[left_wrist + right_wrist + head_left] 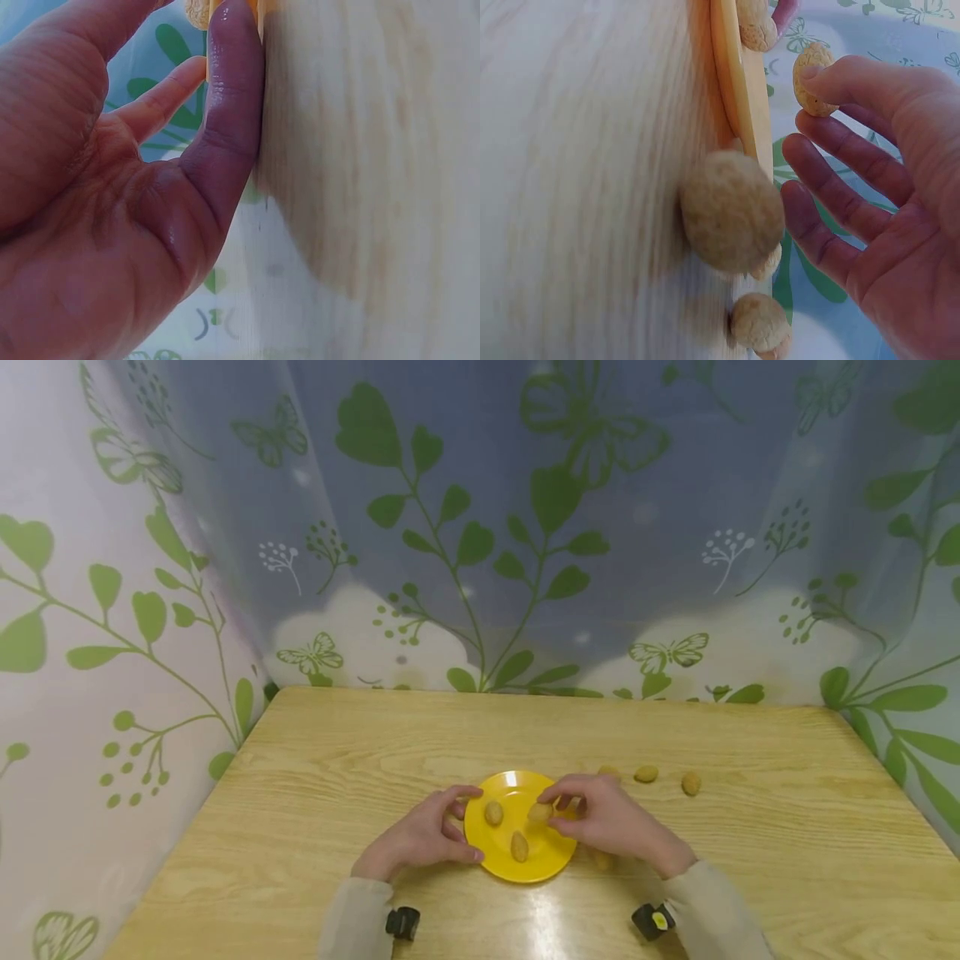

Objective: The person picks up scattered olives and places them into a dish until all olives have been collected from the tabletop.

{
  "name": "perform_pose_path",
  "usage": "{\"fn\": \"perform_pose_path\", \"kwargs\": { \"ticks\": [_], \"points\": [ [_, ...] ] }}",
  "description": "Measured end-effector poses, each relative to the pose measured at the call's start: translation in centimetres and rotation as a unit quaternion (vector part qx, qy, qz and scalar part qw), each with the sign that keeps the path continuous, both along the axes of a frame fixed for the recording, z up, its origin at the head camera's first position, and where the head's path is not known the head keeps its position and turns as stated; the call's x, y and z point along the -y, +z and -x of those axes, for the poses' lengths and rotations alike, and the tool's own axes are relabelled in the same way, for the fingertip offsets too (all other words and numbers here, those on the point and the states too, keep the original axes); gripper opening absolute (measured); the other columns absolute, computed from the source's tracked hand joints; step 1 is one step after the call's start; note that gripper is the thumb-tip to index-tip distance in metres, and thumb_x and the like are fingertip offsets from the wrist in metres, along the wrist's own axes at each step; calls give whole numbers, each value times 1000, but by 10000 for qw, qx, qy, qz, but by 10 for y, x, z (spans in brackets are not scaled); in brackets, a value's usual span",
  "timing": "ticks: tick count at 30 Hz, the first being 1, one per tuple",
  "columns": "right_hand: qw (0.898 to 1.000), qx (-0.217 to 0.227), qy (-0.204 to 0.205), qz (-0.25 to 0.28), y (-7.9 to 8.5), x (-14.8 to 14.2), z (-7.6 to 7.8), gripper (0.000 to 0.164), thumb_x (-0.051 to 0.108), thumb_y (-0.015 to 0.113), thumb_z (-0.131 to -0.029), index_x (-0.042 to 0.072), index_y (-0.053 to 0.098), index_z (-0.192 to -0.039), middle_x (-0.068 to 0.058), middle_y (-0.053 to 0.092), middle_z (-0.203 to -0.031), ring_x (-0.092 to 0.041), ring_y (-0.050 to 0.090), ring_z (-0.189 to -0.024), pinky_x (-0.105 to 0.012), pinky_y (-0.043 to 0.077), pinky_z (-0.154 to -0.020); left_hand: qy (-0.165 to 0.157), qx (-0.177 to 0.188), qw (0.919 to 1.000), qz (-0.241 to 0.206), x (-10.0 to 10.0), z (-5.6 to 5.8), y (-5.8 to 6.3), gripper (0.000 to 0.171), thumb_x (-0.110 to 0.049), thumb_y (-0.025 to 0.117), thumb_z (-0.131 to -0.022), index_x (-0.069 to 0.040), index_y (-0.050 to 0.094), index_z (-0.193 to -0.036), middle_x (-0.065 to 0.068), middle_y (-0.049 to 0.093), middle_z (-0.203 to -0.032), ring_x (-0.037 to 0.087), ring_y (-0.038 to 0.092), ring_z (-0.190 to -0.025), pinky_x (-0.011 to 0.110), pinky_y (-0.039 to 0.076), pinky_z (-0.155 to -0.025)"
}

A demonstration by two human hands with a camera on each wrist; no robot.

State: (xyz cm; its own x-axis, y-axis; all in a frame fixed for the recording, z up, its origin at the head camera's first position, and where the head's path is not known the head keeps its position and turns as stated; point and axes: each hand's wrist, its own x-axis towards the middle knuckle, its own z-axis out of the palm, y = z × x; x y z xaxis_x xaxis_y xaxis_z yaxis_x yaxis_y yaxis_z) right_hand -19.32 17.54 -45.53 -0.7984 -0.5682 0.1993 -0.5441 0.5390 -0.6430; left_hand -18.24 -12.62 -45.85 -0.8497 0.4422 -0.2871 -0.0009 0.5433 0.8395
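Observation:
A round yellow plate [525,870] sits on the table with two walnuts on it, one to the left [493,812] and one nearer the front [519,846]. My left hand [423,833] holds the plate's left rim, its thumb at the near side and a finger farther back. In the left wrist view, that hand's lower finger [231,105] lies beside the rim. Over the plate's right part, my right hand [611,817] pinches a walnut [814,81] between thumb and fingertips. The right wrist view shows this nut raised clear of the plate, the other fingers loosely extended.
Several more walnuts lie on the wooden table [360,735], right of the plate: one behind the right hand [609,772], two farther right [646,773] [691,782], and one partly hidden under the right wrist [602,860]. A leaf-patterned curtain [480,527] surrounds the table.

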Motion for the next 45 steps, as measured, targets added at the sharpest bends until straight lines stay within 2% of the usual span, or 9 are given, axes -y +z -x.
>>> {"fn": "perform_pose_path", "kwargs": {
  "ticks": [10,22,29,33,45],
  "points": [
    [9994,-21,339,92,0,16,1,24,8,79,-87,14,76,-109,2,76,-102,-10,67,-87,-25,56,-74,-54,-84,9999,-60,1,0,-1,80,-20,88,-81,-18,47,-149,8,58,-117,13,68,-90,31,57,-83],
    [9986,263,449,-27,0,32,2,23,10,78,-88,15,76,-111,4,76,-101,-10,65,-87,-25,54,-75,-134,-83,9998,-135,1,0,-1,80,-20,88,-82,-15,46,-150,8,60,-116,14,69,-91,32,58,-83],
    [9980,265,569,-45,-4,35,3,23,11,78,-89,17,77,-111,4,77,-104,-10,61,-80,-22,50,-70,-137,-61,9998,-145,1,1,-1,80,-19,87,-82,-15,46,-150,8,60,-116,14,70,-91,32,59,-83],
    [9974,419,583,-108,-5,37,4,24,13,77,-90,19,77,-114,5,77,-107,-9,57,-77,-19,47,-68,-132,-56,9998,-129,1,0,-1,80,-19,88,-82,-16,46,-150,9,59,-117,14,70,-91,33,59,-84],
    [9951,722,669,-82,-5,38,3,25,12,73,-93,17,76,-117,3,77,-114,-7,56,-80,-19,46,-71,-114,-22,9999,-124,1,1,-2,80,-20,87,-82,-18,46,-150,8,60,-117,14,70,-92,34,59,-85]
  ]
}}
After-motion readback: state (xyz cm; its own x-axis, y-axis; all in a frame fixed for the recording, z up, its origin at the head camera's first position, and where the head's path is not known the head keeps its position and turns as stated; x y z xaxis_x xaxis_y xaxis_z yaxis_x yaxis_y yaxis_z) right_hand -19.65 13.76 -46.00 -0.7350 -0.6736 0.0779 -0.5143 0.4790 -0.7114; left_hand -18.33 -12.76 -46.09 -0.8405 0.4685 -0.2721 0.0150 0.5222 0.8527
